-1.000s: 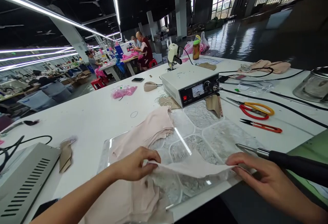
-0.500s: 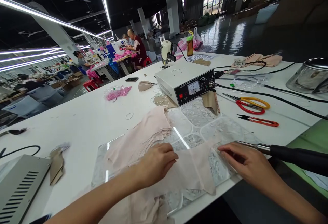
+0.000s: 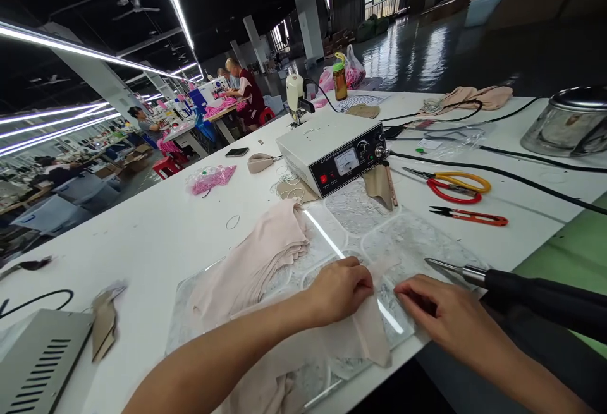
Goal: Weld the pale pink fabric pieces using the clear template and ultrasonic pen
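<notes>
My left hand (image 3: 341, 291) has its fingertips pinched on a sheer pale pink fabric piece (image 3: 374, 332), which lies over a clear, marble-patterned mat (image 3: 398, 237). Just past the fabric's right edge, my right hand (image 3: 439, 306) has thumb and fingertips drawn together; whatever is between them cannot be made out. Beyond its knuckles lies a pen-like tool (image 3: 502, 280) with a black handle and pointed metal tip, not in my grip. A fanned stack of pink fabric pieces (image 3: 265, 246) lies left of my hands. More pink fabric (image 3: 265, 395) is partly hidden under my left forearm.
A control box (image 3: 332, 148) with a dial stands behind the mat. Yellow-and-red-handled scissors (image 3: 458, 186) and red thread snips (image 3: 469, 215) lie to the right. A glass jar (image 3: 564, 123) stands farther right, near black cables. Another grey box (image 3: 45, 357) sits at left.
My left hand has moved right along the fabric, closer to my right hand. The right hand has shifted slightly toward me, away from the tool, whose tip now shows.
</notes>
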Motion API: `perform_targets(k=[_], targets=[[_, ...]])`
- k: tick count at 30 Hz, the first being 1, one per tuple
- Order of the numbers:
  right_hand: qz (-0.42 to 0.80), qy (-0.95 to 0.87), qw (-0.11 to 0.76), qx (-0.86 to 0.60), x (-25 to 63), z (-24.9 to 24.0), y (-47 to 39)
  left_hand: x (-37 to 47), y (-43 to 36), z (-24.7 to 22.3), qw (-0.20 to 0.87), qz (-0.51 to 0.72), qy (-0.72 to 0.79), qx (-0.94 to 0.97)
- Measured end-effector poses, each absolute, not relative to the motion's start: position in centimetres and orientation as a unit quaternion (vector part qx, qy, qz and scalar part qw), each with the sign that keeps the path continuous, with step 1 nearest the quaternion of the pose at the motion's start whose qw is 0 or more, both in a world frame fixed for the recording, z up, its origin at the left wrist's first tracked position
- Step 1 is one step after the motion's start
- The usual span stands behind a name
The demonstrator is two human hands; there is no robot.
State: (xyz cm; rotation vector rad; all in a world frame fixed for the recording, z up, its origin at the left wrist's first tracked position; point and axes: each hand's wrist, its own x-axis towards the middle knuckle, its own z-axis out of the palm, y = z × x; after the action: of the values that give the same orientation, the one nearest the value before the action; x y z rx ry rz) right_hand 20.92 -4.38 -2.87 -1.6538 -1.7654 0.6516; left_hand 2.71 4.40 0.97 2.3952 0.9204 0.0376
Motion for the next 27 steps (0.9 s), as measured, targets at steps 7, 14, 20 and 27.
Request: perform_targets(k=[7,14,20,27], targets=[[0.318,-0.649,0.269,-0.637,20.7,-2.4,-3.3,2.8,4.3,0.8,0.265,-0.001,0.344,0.901],[0.430,-0.572,0.276,-0.642,20.4,-2.1,-2.6,2.8,4.2,0.6,0.277,0.011,0.348,0.896],[0.567,-0.477,0.249,-0.624,19.5,-1.3,-2.4,2.2,4.0,0.6,0.319,0.063,0.359,0.875],[0.652,-0.417,0.280,-0.568,18.4,-0.7,-2.0,1.3,3.8,0.4,0.364,0.138,0.358,0.849]])
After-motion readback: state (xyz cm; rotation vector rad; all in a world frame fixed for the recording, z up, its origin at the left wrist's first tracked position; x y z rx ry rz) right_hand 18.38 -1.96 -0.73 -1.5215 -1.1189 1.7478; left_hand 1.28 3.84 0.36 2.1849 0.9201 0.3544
